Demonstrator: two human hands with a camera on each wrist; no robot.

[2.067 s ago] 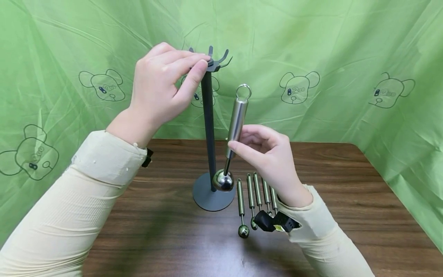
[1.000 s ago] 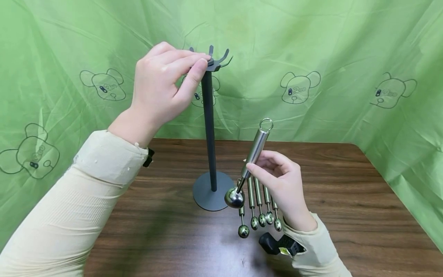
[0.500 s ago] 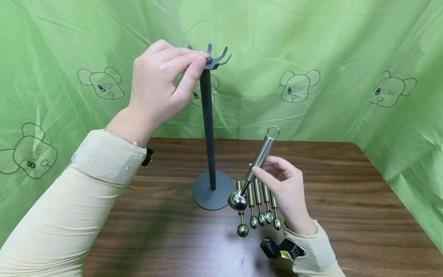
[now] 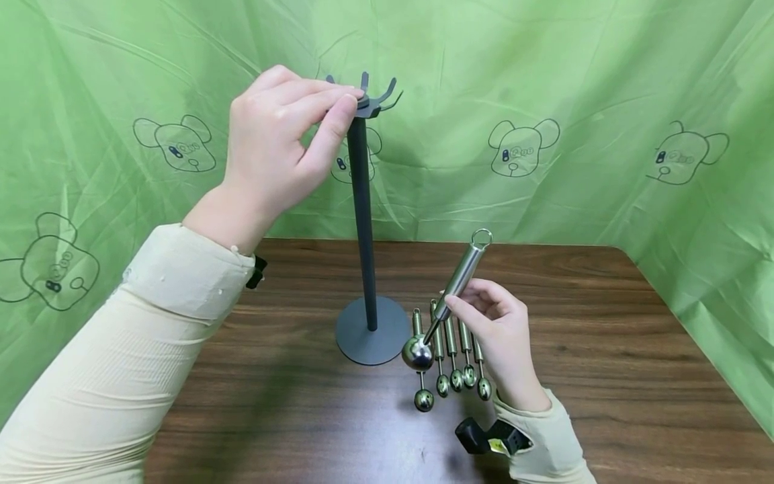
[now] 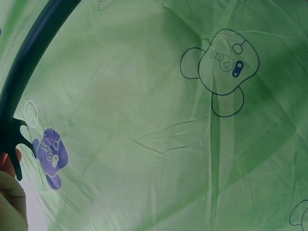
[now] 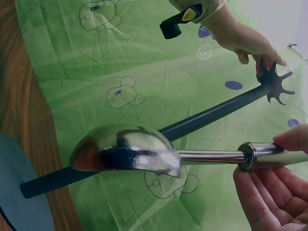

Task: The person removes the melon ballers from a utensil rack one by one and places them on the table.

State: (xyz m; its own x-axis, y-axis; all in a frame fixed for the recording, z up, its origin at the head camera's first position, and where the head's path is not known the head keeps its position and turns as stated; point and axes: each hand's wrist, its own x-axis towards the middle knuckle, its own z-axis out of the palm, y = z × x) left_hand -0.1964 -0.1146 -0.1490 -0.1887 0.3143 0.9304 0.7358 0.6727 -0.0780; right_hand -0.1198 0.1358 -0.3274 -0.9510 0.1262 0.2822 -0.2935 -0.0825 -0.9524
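Observation:
In the head view my left hand [image 4: 275, 138] pinches the hooked top of a dark grey utensil stand [image 4: 363, 222], which stands upright on a round base. My right hand [image 4: 498, 333] holds a steel ice cream scoop [image 4: 462, 272] between thumb and fingers. The scoop tilts, ring end up and round bowl low. Close up, the right wrist view shows its half-round bowl [image 6: 127, 149], with fingertips near the lower handle end. Several similar scoops [image 4: 450, 336] lie in a row beneath it, partly covered by the scoop and hand.
A dark wooden table [image 4: 605, 349] carries everything. Green cloth [image 4: 447, 60] printed with bear faces hangs behind and at the sides. A black wrist camera [image 4: 490, 435] sits at my right cuff, low over the table.
My right hand has come down and a little to the right with the scoop, which now leans more. The last half second shows only a small shift. My left hand stays on the stand.

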